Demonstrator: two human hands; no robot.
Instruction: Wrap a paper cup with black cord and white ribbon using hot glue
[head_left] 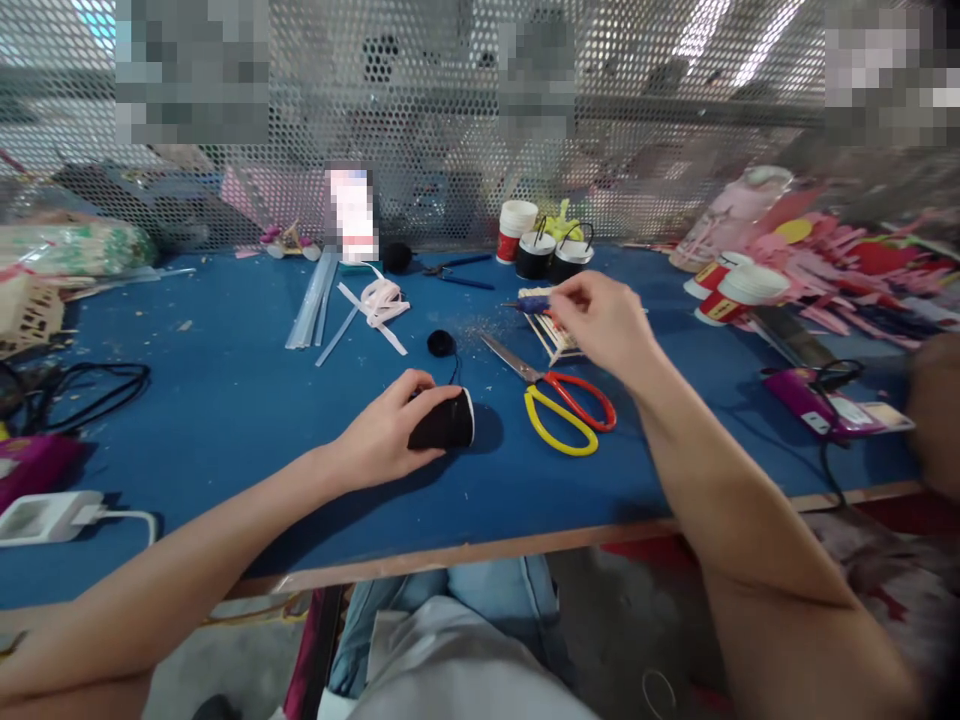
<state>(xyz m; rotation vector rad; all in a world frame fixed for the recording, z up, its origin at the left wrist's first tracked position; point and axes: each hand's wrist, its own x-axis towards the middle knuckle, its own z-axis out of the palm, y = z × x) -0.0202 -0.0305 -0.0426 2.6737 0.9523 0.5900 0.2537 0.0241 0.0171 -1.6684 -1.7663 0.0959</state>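
My left hand is wrapped around a black-covered paper cup lying on its side, its white rim facing right. A black cord runs from the cup to a small round black piece beyond it. My right hand pinches a small dark blue tool with a thin tip pointing left; its exact kind is unclear. Beneath that hand sits a little rack of pale wooden sticks. Between my hands lie scissors with one red and one yellow handle loop, blades toward the back left.
Behind are pliers, a pink ribbon bundle, clear glue sticks and black-wrapped cups. A perforated metal screen bounds the back. Purple boxes with cords lie at both sides; paper cups stand right.
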